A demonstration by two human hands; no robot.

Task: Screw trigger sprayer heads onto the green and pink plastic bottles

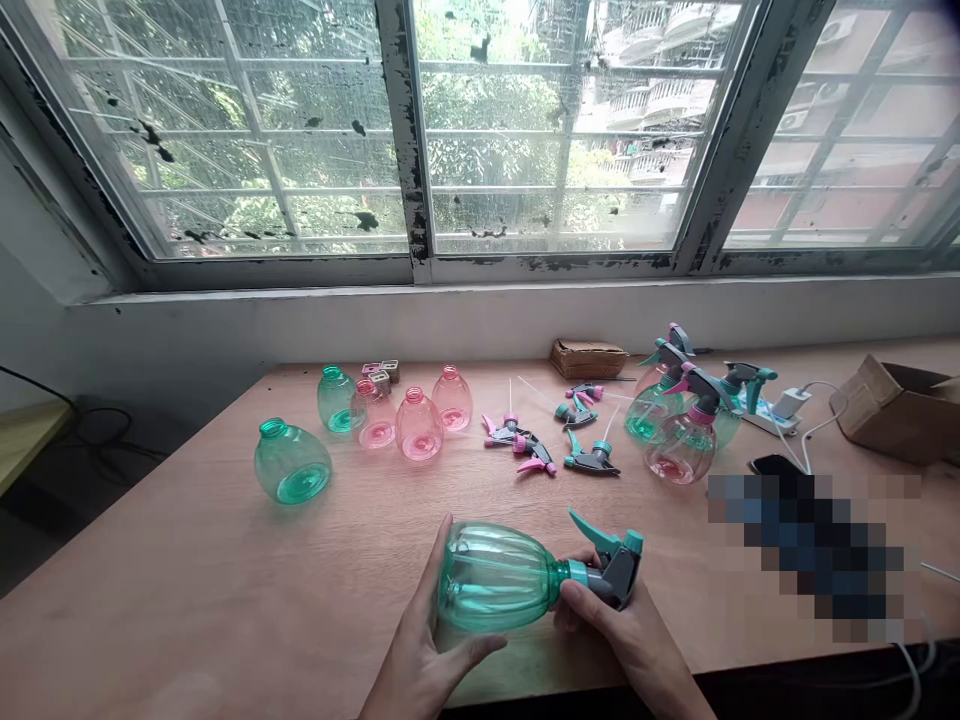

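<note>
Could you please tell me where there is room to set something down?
The widest bare patch of table lies left of the left hand, in front of the leftmost green bottle. A narrower strip separates the pink bottles from the held sprayer. Loose spray heads and standing sprayers crowd the back right.

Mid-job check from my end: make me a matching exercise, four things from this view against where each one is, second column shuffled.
Column 1
1. Ribbed green plastic spray bottle with a grey-and-teal trigger head
2. Three round pink see-through plastic bottles
3. Low brown cardboard package
4. Open brown cardboard box

Column 2
A. Right of the white plug
B. On its side, right hand at its neck, left hand at its base
C. Near the white wall, behind the loose grey spray triggers
D. Upright without spray heads, left of the loose triggers

Pairs: 1-B; 2-D; 3-C; 4-A
</note>
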